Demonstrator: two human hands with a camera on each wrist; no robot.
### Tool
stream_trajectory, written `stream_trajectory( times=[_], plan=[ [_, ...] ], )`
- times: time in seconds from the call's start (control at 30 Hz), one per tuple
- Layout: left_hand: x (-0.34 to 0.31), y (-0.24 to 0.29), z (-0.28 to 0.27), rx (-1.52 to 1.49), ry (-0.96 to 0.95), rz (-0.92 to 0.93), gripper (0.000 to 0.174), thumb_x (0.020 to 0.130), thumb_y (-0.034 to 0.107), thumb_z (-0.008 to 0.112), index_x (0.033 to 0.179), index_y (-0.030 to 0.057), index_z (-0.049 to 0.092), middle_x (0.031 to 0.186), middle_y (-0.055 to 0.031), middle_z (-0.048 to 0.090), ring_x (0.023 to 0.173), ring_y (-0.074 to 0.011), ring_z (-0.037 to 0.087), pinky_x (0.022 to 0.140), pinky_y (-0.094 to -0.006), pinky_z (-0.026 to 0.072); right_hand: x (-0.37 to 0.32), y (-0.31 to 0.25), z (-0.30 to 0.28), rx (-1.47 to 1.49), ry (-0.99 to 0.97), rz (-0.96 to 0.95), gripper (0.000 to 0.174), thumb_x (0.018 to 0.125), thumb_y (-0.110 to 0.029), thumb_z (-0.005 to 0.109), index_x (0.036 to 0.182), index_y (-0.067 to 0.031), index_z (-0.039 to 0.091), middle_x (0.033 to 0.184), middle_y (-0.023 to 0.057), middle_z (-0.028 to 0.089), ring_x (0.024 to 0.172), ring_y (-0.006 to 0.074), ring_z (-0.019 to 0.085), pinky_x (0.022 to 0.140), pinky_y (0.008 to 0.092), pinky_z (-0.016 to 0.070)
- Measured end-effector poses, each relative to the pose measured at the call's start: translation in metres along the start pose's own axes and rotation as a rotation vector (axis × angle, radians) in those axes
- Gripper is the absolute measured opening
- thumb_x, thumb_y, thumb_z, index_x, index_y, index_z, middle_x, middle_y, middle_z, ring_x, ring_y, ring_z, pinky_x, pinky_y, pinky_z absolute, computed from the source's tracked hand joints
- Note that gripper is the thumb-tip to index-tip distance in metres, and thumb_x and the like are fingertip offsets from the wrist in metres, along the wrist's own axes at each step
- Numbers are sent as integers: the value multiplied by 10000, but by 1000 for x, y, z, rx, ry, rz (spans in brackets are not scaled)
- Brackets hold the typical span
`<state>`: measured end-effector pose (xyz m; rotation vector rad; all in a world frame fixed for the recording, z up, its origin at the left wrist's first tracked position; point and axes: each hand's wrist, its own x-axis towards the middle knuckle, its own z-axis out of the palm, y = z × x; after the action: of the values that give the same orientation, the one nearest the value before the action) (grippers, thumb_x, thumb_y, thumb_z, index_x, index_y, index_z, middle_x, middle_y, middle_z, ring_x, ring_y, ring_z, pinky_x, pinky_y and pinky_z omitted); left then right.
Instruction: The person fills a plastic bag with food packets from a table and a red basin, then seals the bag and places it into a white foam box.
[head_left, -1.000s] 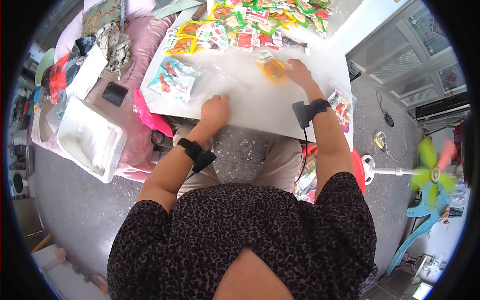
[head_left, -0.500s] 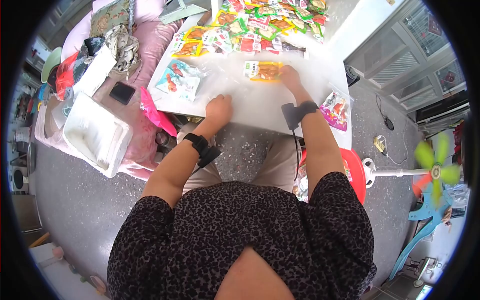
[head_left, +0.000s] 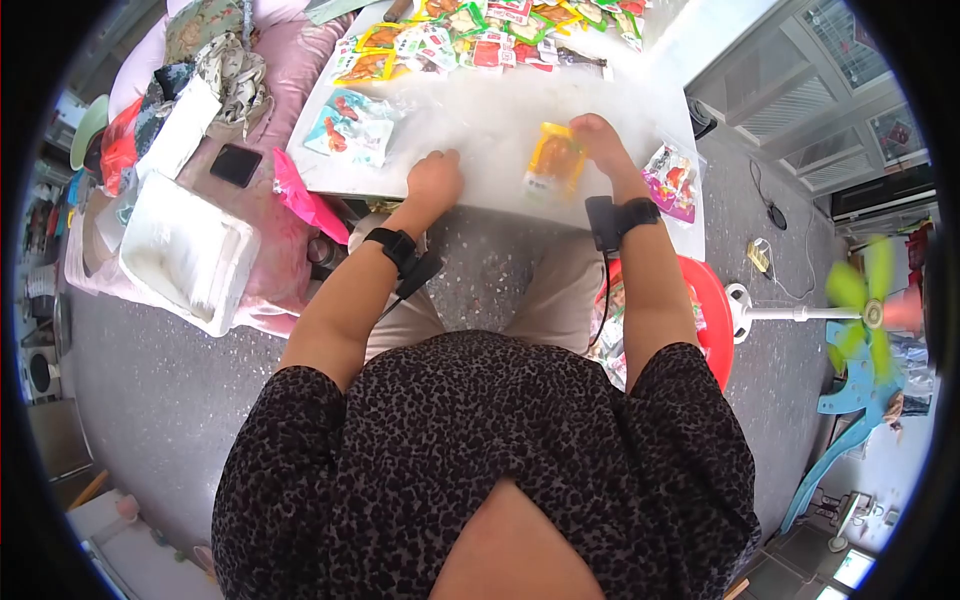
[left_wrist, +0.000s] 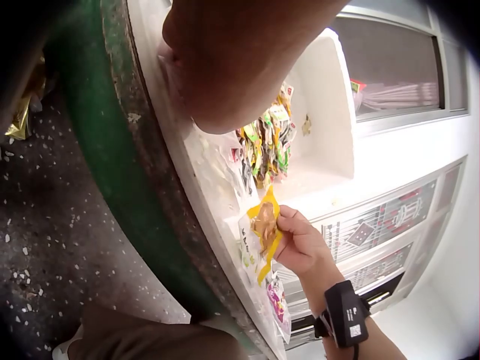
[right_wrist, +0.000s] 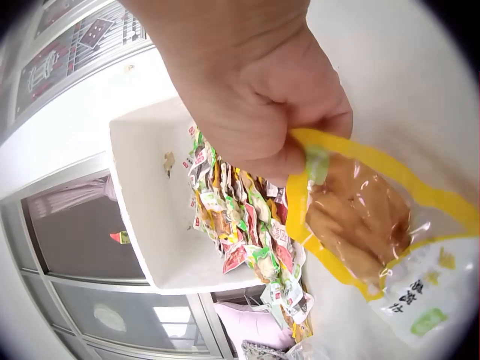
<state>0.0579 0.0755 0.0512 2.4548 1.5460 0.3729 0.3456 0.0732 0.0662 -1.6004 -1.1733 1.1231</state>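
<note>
My right hand [head_left: 602, 145] pinches a yellow-edged snack packet [head_left: 556, 165] by one edge, over the right part of the white table [head_left: 480, 125]. Brown pieces show through the clear side of the snack packet [right_wrist: 360, 214], and its white printed end points away from the fingers. In the head view my left hand [head_left: 435, 180] rests near the table's front edge, loosely curled and holding nothing. Left of it lies a blue-and-white packet [head_left: 350, 127] with reddish food printed on it. A purple-and-white packet [head_left: 672, 182] lies at the right edge of the table.
Many colourful food packets [head_left: 490, 45] are heaped at the back of the table. Under my right arm stands a red tub [head_left: 712, 320] with packets inside. A white foam box [head_left: 185, 255] sits on the pink bedding to the left, and a fan [head_left: 872, 313] spins at the right.
My right hand has brought the snack packet closer to the table's front edge and turned it, so its white end now points toward me. My left hand stays nearly in place.
</note>
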Motion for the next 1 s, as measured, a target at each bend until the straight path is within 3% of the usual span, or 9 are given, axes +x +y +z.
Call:
stream_trajectory(
  times=[0.1, 0.2, 0.3, 0.4, 0.5, 0.6, 0.7, 0.8, 1.0],
  plan=[
    [1, 0, 2, -8, -18, -27, 138, 712, 132, 423, 804, 50, 484, 819, -157, 515, 762, -316, 524, 677, -396, 417, 32, 19, 19, -280, 242, -336, 202, 715, -132, 504, 895, -38, 510, 828, 99, 544, 772, 191, 538, 669, 317, 427],
    [1, -2, 2, -14, -21, -23, 151, 716, 137, 413, 812, 49, 489, 834, -160, 512, 774, -317, 520, 688, -398, 413, 30, 10, 31, -729, 648, -445, 301, 708, -237, 527, 933, -37, 506, 903, 129, 540, 857, 231, 524, 727, 360, 405],
    [1, -2, 2, -20, -22, -16, 153, 713, 134, 410, 812, 47, 489, 831, -164, 512, 771, -320, 520, 682, -400, 415, -24, -40, 46, -935, 366, 2, 370, 712, -280, 510, 991, -37, 488, 1011, 129, 514, 933, 266, 492, 806, 453, 347],
    [2, -4, 5, -34, 20, -6, 149, 695, 139, 437, 782, 29, 489, 791, -171, 514, 742, -329, 518, 654, -409, 421, -53, -36, 70, -1207, 106, 113, 404, 692, -274, 515, 1036, -65, 471, 1112, 134, 455, 1031, 286, 422, 840, 538, 266],
    [4, -5, 7, -19, 27, -7, 149, 694, 138, 438, 785, 33, 490, 784, -169, 518, 740, -328, 519, 654, -410, 421, -62, -10, 74, -1114, 72, -212, 454, 650, -287, 537, 1061, -106, 471, 1161, 140, 409, 1099, 295, 351, 833, 565, 229],
    [3, -5, 5, -60, 24, -3, 149, 692, 139, 437, 784, 34, 489, 772, -166, 523, 735, -327, 520, 652, -411, 420, -56, 16, 62, -1328, 65, -364, 501, 617, -302, 553, 1081, -137, 464, 1185, 132, 386, 1137, 279, 300, 846, 514, 244],
    [2, -3, 3, -80, 22, -11, 151, 690, 142, 437, 785, 36, 489, 761, -165, 527, 733, -325, 521, 649, -412, 417, -50, 26, 46, -988, 186, -212, 534, 624, -314, 554, 1109, -119, 444, 1176, 116, 401, 1131, 263, 316, 849, 492, 257],
    [0, 2, -2, -61, -62, -19, 181, 709, 150, 412, 833, 46, 495, 839, -166, 527, 792, -319, 520, 695, -401, 412, -54, 25, 40, -958, 183, -89, 496, 629, -331, 551, 1056, -93, 474, 1126, 115, 446, 1094, 244, 365, 829, 473, 284],
    [-1, 8, -5, -50, -68, -45, 203, 714, 154, 406, 857, 42, 496, 845, -164, 535, 806, -314, 520, 716, -390, 407, -59, -10, 56, -1145, 7, -7, 482, 597, -391, 567, 952, -71, 508, 991, 106, 529, 997, 234, 451, 759, 457, 333]
  ],
)
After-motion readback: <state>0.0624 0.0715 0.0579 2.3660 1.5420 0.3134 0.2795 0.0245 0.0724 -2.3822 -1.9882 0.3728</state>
